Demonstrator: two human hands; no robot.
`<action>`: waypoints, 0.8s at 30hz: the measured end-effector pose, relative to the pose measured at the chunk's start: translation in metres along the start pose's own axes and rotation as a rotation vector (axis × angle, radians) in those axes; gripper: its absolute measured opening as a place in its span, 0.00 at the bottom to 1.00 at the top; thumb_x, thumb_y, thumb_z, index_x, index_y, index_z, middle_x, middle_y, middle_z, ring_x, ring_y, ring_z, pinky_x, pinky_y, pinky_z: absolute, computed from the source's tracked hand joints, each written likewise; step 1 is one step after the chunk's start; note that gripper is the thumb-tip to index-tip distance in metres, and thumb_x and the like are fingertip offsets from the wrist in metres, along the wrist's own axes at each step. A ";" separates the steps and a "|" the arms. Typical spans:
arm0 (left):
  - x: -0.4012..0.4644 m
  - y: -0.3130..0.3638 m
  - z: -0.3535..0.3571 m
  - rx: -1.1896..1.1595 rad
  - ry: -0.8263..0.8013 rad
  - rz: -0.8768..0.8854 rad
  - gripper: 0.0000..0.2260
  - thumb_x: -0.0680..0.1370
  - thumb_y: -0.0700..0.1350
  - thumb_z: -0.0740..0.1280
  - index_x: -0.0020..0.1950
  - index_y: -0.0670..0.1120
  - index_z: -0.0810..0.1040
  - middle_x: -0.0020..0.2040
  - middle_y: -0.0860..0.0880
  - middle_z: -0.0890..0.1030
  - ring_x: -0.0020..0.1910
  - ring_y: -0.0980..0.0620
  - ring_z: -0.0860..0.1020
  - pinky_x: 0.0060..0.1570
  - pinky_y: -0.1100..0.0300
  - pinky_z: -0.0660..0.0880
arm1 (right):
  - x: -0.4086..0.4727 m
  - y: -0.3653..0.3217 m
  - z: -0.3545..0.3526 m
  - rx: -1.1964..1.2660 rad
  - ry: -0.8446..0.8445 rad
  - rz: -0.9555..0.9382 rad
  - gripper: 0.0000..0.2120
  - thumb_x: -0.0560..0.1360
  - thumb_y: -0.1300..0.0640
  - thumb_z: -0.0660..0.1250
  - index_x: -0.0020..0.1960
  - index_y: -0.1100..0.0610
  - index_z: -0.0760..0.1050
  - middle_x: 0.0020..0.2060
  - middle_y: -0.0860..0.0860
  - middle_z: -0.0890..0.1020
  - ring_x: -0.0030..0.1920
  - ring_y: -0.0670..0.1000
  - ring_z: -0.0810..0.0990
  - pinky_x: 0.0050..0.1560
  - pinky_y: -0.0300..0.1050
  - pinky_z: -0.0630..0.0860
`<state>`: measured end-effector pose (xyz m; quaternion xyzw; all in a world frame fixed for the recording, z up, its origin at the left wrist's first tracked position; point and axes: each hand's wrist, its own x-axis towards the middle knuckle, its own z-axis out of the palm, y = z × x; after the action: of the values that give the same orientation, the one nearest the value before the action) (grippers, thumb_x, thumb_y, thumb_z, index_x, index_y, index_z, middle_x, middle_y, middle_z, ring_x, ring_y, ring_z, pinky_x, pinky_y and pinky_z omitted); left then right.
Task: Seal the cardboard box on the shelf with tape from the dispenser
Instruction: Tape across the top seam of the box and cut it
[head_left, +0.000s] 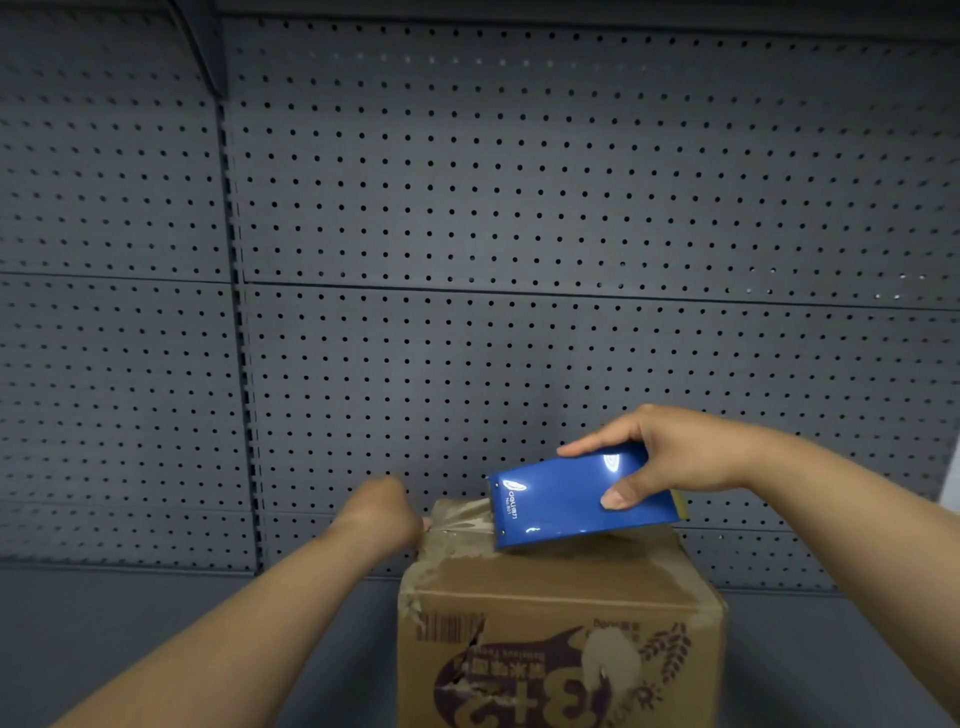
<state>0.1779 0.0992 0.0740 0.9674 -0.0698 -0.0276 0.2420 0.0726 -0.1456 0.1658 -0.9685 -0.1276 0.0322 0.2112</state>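
A brown cardboard box (561, 613) with a purple print on its front stands on the grey shelf, at the bottom centre of the head view. My right hand (670, 457) grips a blue tape dispenser (576, 499) and holds it tilted on the box's top, mouth to the left. A strip of clear tape (462, 519) runs from the mouth across the top to the box's far left edge. My left hand (382, 512) is curled at that edge, fingers against the tape end; the fingertips are hidden behind the hand.
A grey perforated back panel (519, 208) rises behind the box. A slotted upright (244, 364) divides it at the left. The grey shelf surface (130, 623) spreads to the left and right of the box. Old torn tape marks the box's left corner.
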 end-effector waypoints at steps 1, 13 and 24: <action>0.000 0.001 0.000 0.019 -0.007 -0.008 0.17 0.75 0.42 0.65 0.28 0.44 0.63 0.27 0.49 0.62 0.24 0.54 0.60 0.22 0.63 0.57 | 0.000 0.000 0.000 0.002 -0.002 0.003 0.23 0.68 0.53 0.74 0.55 0.32 0.72 0.55 0.32 0.76 0.55 0.37 0.76 0.55 0.30 0.71; -0.002 -0.003 0.013 -0.413 -0.083 -0.158 0.15 0.74 0.34 0.60 0.28 0.43 0.63 0.25 0.47 0.63 0.24 0.51 0.61 0.27 0.61 0.60 | 0.005 -0.001 0.001 0.021 0.013 0.033 0.24 0.68 0.54 0.75 0.57 0.35 0.73 0.57 0.37 0.77 0.55 0.41 0.77 0.57 0.36 0.72; -0.013 -0.004 0.024 0.067 0.258 0.391 0.14 0.75 0.34 0.59 0.52 0.47 0.81 0.49 0.48 0.82 0.48 0.50 0.80 0.46 0.60 0.75 | 0.001 -0.007 0.000 -0.037 -0.005 0.037 0.24 0.68 0.53 0.74 0.60 0.36 0.72 0.58 0.37 0.76 0.56 0.42 0.76 0.58 0.37 0.72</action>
<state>0.1633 0.0938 0.0509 0.9385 -0.2252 0.1459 0.2172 0.0719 -0.1390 0.1688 -0.9743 -0.1109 0.0362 0.1925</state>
